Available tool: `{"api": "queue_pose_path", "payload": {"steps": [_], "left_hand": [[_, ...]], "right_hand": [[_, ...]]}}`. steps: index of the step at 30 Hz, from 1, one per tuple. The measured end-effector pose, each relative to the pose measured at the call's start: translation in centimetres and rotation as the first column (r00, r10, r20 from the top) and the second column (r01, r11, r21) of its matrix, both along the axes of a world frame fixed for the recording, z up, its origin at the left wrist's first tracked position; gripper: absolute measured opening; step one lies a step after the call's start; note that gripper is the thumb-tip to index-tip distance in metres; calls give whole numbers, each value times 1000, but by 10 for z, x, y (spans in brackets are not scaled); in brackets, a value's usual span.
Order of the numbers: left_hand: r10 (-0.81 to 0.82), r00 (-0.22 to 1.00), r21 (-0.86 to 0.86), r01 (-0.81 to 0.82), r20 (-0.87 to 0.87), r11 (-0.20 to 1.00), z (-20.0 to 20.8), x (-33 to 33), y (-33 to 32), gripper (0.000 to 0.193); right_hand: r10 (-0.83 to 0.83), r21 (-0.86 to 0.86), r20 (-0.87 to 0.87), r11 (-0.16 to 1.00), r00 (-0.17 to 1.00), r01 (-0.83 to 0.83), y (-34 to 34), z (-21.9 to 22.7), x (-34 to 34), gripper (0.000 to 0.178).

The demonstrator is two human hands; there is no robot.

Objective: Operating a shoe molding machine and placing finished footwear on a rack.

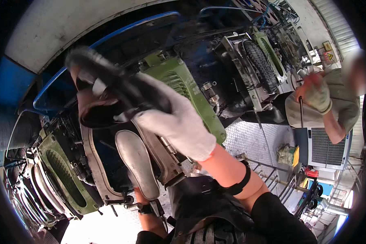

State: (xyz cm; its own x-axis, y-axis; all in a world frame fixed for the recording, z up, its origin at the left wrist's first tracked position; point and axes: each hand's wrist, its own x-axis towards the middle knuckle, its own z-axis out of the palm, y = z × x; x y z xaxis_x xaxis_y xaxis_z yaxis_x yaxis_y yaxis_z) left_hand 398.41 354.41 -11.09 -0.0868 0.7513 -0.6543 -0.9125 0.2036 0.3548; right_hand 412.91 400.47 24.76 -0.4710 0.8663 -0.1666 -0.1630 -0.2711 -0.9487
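Note:
My right hand [179,124], in a white glove, reaches up and across with its fingers closed on a black shoe [128,87]. The shoe is smeared by motion, and its far end points to the upper left. Below it a silvery foot-shaped metal last [136,156] lies sole up between the two halves of an opened metal mould [94,162]. My left hand [132,179] is mostly hidden behind the last. Only a sliver of it and the wrist with a dark band show, so its fingers cannot be made out.
Green mould plates [179,77] stand along the machine, with another green mould [63,175] at left. A blue rail [134,26] curves above. At right a co-worker's gloved hand [318,95] holds a thin dark rod. A metal rack [272,179] stands at lower right.

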Motion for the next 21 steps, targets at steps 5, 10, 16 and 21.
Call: {"api": "queue_pose_path", "payload": {"steps": [5, 10, 16, 21], "left_hand": [[105, 981, -94, -121, -163, 988, -4, -7, 99, 61], [162, 935, -160, -221, -316, 962, -11, -4, 163, 59], [232, 782, -186, -404, -579, 896, 38, 77, 184, 57], [-224, 805, -523, -121, -549, 844, 18, 118, 109, 49]], "right_hand": [[-358, -598, -577, 798, 735, -81, -20, -63, 76, 27], [-517, -756, -457, 655, 724, -10, -40, -60, 171, 67], [-591, -596, -412, 750, 693, 286, -27, -55, 288, 59], [-699, -452, -323, 707, 639, 545, 21, -36, 386, 55]]}}
